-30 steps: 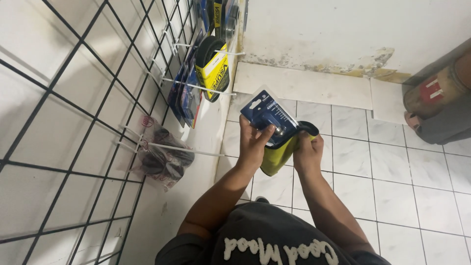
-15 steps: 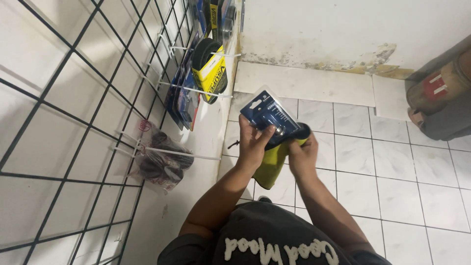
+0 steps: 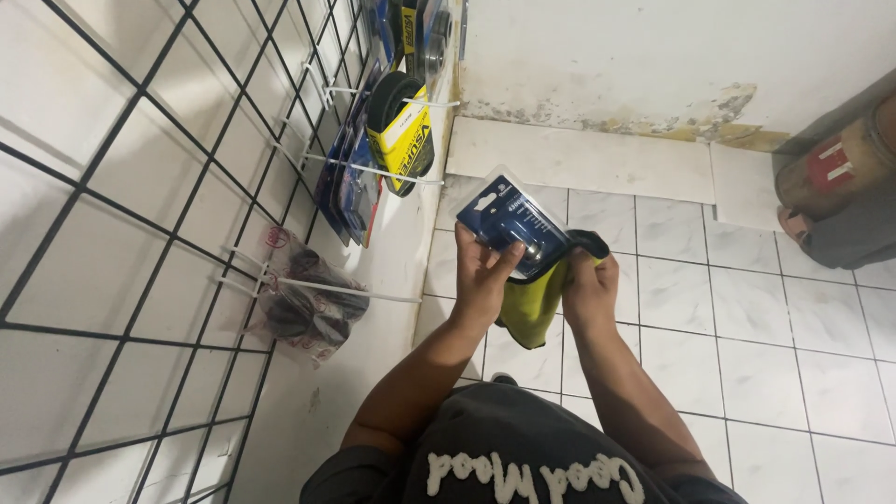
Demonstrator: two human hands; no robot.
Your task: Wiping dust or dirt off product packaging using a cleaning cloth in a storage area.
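While my left hand [image 3: 485, 280] pinches the blue blister pack [image 3: 511, 224] upright over the tiled floor [image 3: 747, 317], face kept clear, my right hand [image 3: 590, 294] clutches the yellow cloth [image 3: 537, 303] just beneath it.

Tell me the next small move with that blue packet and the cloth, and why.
Probably draw the yellow cloth in the right hand across the blue packet: the left hand grips the packet's lower edge with its face exposed, and the cloth sits bunched just beneath it.
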